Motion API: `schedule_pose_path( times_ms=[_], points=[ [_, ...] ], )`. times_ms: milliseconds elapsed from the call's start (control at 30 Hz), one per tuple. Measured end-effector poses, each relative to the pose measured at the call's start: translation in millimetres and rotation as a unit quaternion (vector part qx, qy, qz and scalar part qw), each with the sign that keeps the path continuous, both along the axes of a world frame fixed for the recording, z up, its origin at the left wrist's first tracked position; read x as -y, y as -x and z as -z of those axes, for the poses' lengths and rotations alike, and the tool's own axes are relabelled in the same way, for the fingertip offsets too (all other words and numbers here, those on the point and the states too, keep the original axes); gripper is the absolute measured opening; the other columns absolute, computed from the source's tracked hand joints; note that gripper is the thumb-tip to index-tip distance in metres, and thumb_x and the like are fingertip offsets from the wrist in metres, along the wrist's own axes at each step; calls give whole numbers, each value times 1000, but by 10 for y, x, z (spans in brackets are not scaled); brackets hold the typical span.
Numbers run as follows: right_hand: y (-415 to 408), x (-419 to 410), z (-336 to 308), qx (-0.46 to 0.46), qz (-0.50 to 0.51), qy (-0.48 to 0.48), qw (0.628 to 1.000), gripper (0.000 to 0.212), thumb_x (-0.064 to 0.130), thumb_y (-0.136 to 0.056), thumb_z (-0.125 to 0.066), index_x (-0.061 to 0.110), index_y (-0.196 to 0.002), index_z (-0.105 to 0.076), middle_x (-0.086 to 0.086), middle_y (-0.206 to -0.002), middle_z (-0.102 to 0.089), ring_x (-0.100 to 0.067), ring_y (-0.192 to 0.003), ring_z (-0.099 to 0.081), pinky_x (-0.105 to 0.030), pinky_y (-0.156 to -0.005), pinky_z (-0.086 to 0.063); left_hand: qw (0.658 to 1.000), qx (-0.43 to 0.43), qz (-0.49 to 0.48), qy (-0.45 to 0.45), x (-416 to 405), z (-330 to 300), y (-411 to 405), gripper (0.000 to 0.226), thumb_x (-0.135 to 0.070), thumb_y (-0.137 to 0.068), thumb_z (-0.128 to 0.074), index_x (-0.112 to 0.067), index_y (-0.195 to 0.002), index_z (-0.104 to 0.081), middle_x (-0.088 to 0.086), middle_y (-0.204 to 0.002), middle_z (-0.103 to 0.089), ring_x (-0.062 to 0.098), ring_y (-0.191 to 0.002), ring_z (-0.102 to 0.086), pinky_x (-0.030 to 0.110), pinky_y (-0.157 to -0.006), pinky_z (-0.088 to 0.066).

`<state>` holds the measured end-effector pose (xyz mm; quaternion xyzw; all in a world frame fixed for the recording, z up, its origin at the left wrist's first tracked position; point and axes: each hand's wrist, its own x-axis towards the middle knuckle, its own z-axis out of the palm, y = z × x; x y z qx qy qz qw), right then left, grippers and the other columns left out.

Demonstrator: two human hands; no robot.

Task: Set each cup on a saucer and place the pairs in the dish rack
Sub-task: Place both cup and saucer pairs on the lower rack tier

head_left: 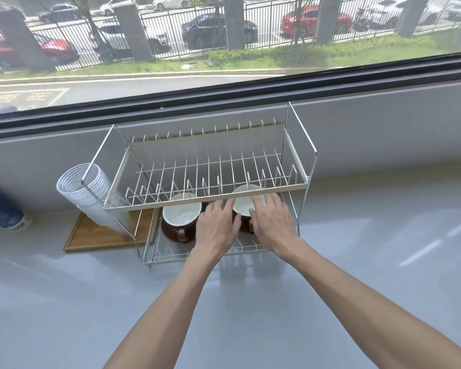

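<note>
A two-tier wire dish rack (208, 187) stands on the counter under the window. On its lower shelf sit two brown cups with white insides. The left cup (181, 215) rests on a brown saucer (171, 237), its handle facing me. My left hand (216, 227) and my right hand (270, 222) flank the right cup (246, 201), fingers spread over its sides and rim. The hands hide most of that cup and whatever lies under it. The upper shelf holds nothing.
A stack of white paper cups (88, 193) lies on its side on a wooden tray (101, 237) left of the rack. A blue patterned cup stack (0, 209) lies at the far left. The grey counter (383, 262) stretches to the right and front.
</note>
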<state>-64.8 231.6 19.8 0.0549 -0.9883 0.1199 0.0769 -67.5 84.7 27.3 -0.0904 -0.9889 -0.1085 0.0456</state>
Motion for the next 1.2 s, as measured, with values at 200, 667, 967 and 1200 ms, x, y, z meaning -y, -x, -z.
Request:
schedule_pose_path(
  times_ms=[200, 667, 967, 1200],
  points=[
    [249, -11, 135, 62, 63, 117, 989, 41, 30, -103, -37, 10, -138, -46, -17, -136, -49, -35, -126, -43, -45, -101, -40, 985, 76, -86, -126, -77, 130, 213, 44, -42, -99, -41, -14, -132, -52, 14, -120, -64, 36, -112, -58, 44, -89, -47],
    [430, -25, 234, 140, 172, 328, 918, 40, 17, -104, -29, 2, -137, -46, -20, -145, -43, -34, -133, -39, -39, -109, -31, 901, 190, -184, -343, -109, 362, 292, 53, -45, -98, -43, -18, -143, -46, 12, -144, -54, 31, -132, -49, 39, -102, -38],
    [400, -57, 263, 142, 177, 325, 918, 35, 23, -105, -31, 3, -126, -51, -19, -130, -52, -36, -122, -46, -39, -97, -36, 885, 213, -184, -370, -96, 331, 259, 56, -49, -95, -44, -27, -147, -43, 9, -146, -51, 36, -116, -65, 49, -104, -48],
    [373, -67, 252, 164, 179, 313, 918, 36, 27, -104, -31, 5, -127, -48, -20, -129, -52, -38, -118, -49, -42, -97, -38, 897, 228, -170, -338, -71, 282, 217, 59, -51, -96, -41, -25, -150, -38, 10, -150, -49, 35, -122, -60, 49, -107, -45]
  ],
)
